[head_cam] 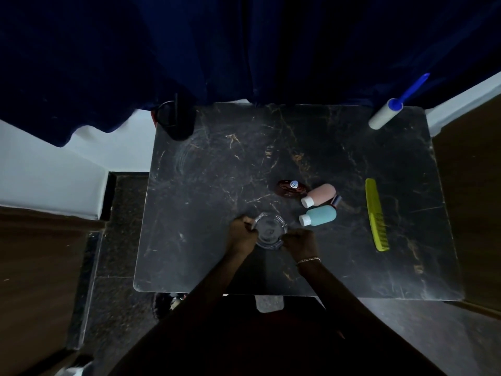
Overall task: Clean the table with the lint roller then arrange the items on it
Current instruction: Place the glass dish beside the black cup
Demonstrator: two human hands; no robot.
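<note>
Both hands grip glass dish (269, 232); lint roller (387, 112) handle points away.

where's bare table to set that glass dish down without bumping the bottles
Bare: the wide left half of the table, between the black holder and the near edge, and the far middle toward the lint roller. Crowded: right of the glass dish, where the brown, pink and teal bottles cluster, then the comb.
</note>
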